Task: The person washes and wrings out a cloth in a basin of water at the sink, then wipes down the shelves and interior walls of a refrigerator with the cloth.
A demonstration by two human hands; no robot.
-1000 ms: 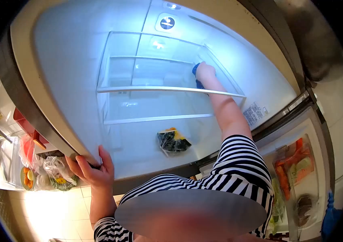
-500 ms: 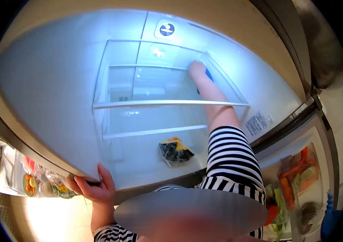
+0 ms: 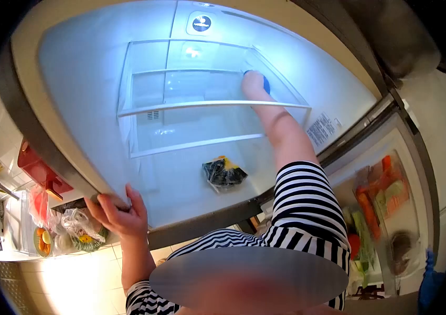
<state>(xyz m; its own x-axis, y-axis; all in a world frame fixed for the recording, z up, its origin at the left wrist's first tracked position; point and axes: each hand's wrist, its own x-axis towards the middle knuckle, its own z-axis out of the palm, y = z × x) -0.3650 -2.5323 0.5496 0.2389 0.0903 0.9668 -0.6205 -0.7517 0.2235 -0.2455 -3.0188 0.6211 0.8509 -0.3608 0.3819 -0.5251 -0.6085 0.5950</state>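
My right hand [image 3: 254, 83] reaches deep into the lit fridge, at the right side of the upper glass shelf area. Its fingers are curled over a blue cloth [image 3: 266, 84], of which only the edges show. My left hand [image 3: 124, 214] grips the front edge of the fridge's left wall [image 3: 84, 131], with the fingers bent round it. A clear glass shelf [image 3: 212, 105] with a pale front rim spans the fridge above my right forearm. On the fridge floor lies a plastic-wrapped chunk of pumpkin [image 3: 224, 173] with dark rind and orange flesh.
On the right, the open door [image 3: 412, 210] carries bagged vegetables [image 3: 383, 197]. At left, a counter holds bagged produce [image 3: 81, 228], a dish of orange items [image 3: 43, 240] and a red box [image 3: 42, 168]. A second glass shelf [image 3: 197, 145] sits lower in the fridge.
The view has tilted and shifted, bringing more of the left counter into sight. My right hand and the blue cloth have moved slightly within the same corner. My left hand keeps its hold.
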